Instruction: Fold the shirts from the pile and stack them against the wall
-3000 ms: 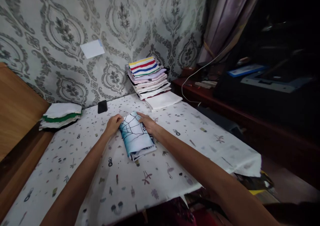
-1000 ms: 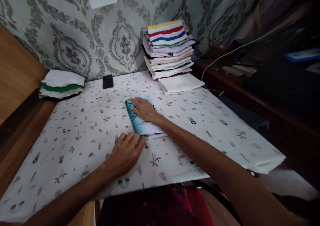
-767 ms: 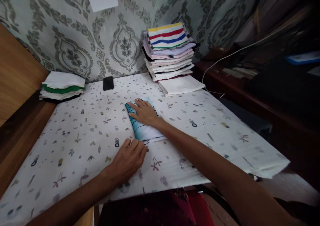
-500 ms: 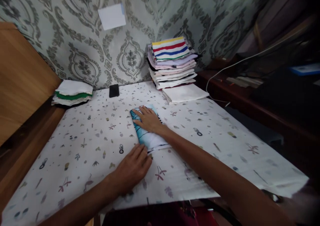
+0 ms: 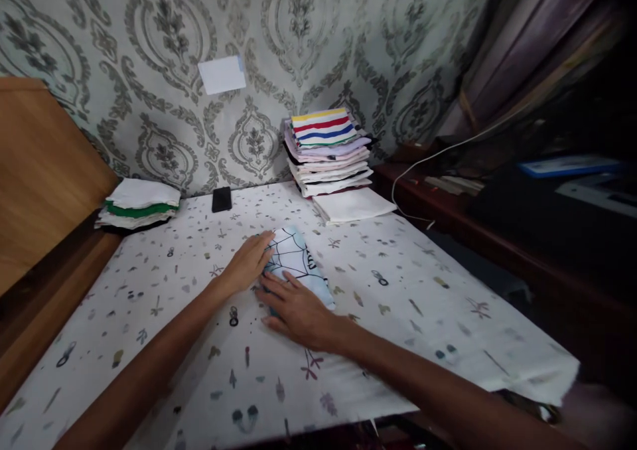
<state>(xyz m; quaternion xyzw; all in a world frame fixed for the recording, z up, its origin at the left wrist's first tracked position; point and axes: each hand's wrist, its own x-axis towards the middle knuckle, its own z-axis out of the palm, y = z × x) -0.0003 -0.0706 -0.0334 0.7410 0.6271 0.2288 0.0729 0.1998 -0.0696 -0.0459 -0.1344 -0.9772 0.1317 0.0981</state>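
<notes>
A folded light-blue cloth garment with black web-like lines and dark lettering lies on the patterned white sheet. At its far left edge rests my left hand, fingers stretched out and touching the fabric. Spread across its near left part is my right hand, palm down with the fingers apart. Both hands cover some of the garment's left side, and neither grips it visibly.
A tall stack of folded clothes stands against the wall, with a folded white cloth before it. A smaller clothes stack and a black phone are at back left. A white cable hangs at right.
My left hand has moved up to the garment's far left edge. My right hand has slid down to its near part, uncovering the web lines and lettering. The view has tilted up slightly.
</notes>
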